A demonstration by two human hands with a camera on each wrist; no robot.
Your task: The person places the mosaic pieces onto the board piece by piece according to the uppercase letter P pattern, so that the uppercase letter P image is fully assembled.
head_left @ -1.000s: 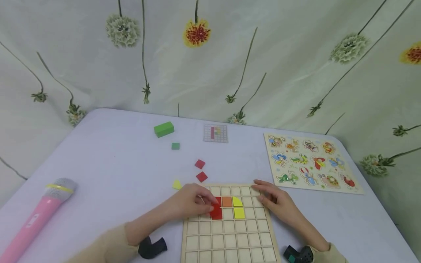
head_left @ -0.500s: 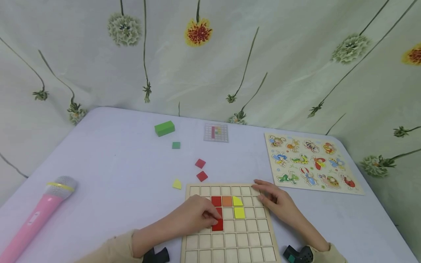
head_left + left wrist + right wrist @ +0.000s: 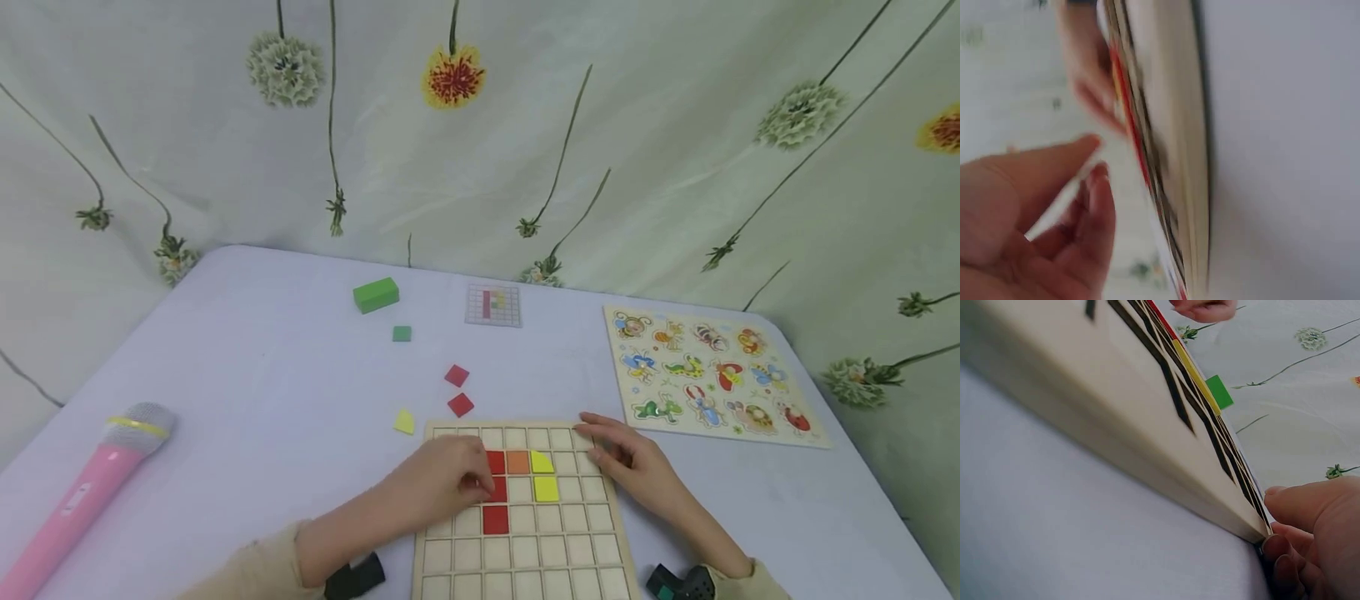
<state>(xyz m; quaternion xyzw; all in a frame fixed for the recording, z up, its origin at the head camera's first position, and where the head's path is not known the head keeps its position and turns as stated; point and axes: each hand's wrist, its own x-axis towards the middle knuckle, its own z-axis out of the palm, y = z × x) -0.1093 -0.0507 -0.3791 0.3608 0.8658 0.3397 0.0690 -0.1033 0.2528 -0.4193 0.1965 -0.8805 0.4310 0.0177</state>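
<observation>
A wooden grid board point(image 3: 525, 542) lies at the table's front edge. It holds a column of three red tiles point(image 3: 496, 519), an orange tile point(image 3: 517, 462) and two yellow tiles point(image 3: 546, 488). My left hand point(image 3: 474, 479) hovers over the board's left part, fingers loosely curled, tips at the middle red tile, holding nothing. In the left wrist view the left hand point(image 3: 1094, 169) is relaxed beside the board's edge point(image 3: 1172, 156). My right hand point(image 3: 600, 440) rests on the board's far right corner; the right wrist view shows its thumb point(image 3: 1310, 506) over that corner point(image 3: 1254, 528).
Loose on the table beyond the board: two red tiles point(image 3: 456, 375), a yellow piece point(image 3: 404, 422), a small green tile point(image 3: 401, 333), a green block point(image 3: 375, 294) and a pattern card point(image 3: 492, 305). An insect puzzle point(image 3: 712, 375) lies right, a pink microphone point(image 3: 82, 492) left.
The left hand went down the red column, left a third red tile in the lower cell, then drew back up. The right hand stayed on the corner.
</observation>
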